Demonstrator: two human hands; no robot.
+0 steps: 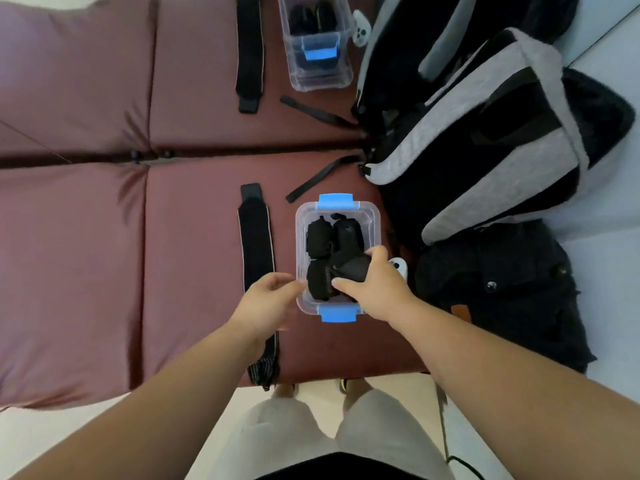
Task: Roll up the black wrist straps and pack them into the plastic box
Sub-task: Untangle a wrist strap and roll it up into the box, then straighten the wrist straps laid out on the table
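Head view: a plastic box (300, 233) stood near the front edge of the maroon cushion (194, 254), toward its right side.
Right hand (377, 285): curled round a rolled black wrist strap (349, 268), held over the box's near right corner.
Left hand (266, 299): fingers relaxed, gripping nothing, tips against the box's left wall.
Inside the box: three rolled straps (318, 237), two at the far end, one near left.
Flat strap (256, 244): lay unrolled just left of the box.
Far edge: a second box (343, 74) and another flat strap (249, 50).
Right edge: grey-and-black backpacks (485, 133).
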